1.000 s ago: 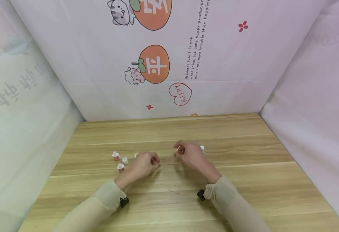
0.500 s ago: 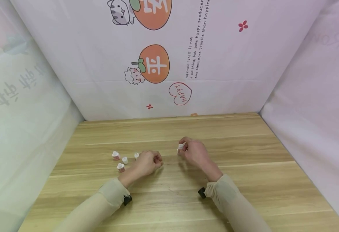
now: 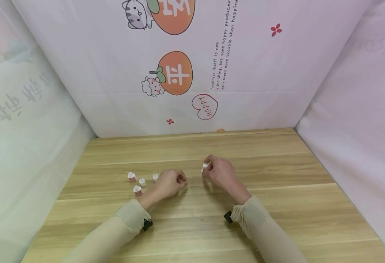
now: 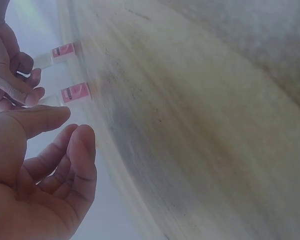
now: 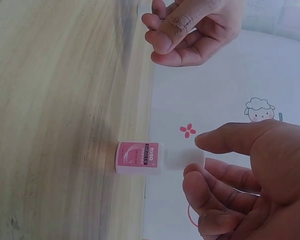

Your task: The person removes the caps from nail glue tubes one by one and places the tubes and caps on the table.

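A small glue bottle point(image 5: 139, 159) with a pink label and white cap point(image 5: 182, 159) stands upright on the table. My right hand point(image 3: 222, 173) has thumb and index finger at either side of that cap, pinching it. A second pink-labelled bottle point(image 4: 64, 51) stands farther off in the left wrist view; in the head view it is hidden, seemingly behind the right hand. My left hand point(image 3: 169, 182) hovers over the table with loosely bent fingers and holds nothing. Left of it stand two pink-labelled bottles point(image 3: 131, 177) and two small white pieces point(image 3: 142, 182) resembling caps.
A wood-grain table point(image 3: 192, 233) spreads under both hands. White printed cloth point(image 3: 251, 73) rises along its back edge, with more cloth hanging at the left and right sides.
My right hand has shifted slightly right, its fingers closing at the bottle, which now shows between them. The left hand has drifted a little right, uncovering more of a small white piece.
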Tool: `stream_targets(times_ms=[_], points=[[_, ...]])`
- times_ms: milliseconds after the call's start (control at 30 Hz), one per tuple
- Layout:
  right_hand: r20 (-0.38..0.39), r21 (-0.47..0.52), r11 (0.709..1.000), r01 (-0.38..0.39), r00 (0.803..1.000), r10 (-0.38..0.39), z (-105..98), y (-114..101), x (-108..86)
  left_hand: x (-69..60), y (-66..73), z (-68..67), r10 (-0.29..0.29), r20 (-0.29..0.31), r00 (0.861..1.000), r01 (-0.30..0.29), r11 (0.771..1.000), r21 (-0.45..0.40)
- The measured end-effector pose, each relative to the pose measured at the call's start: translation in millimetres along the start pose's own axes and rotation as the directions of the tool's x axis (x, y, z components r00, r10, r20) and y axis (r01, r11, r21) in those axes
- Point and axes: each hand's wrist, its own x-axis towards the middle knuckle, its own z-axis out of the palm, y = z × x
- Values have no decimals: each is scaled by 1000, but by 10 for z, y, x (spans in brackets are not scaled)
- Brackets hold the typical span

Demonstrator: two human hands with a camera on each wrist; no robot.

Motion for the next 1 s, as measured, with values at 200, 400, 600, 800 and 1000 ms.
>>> stream_targets(times_ms=[200, 400, 600, 800, 1000], points=[[-7, -12, 1000, -1, 1000, 1, 14, -6, 11, 17, 9, 2, -20, 6, 1000, 20, 1000, 9], [-12, -30, 999, -15, 1000, 15, 46, -8, 24, 36, -11, 33, -36, 11, 999, 36, 999, 8], [-10, -34, 999, -2, 1000, 2, 89, -32, 36, 42, -23, 46, -47, 11, 999, 47, 999, -5], [25, -8, 1000, 0, 1000, 1, 115, -89, 39, 56, -20, 46, -48, 9, 999, 48, 998, -30], [43, -4, 1000, 5, 999, -5, 159, -151, 32, 56, -28, 47, -51, 10, 999, 52, 998, -34]])
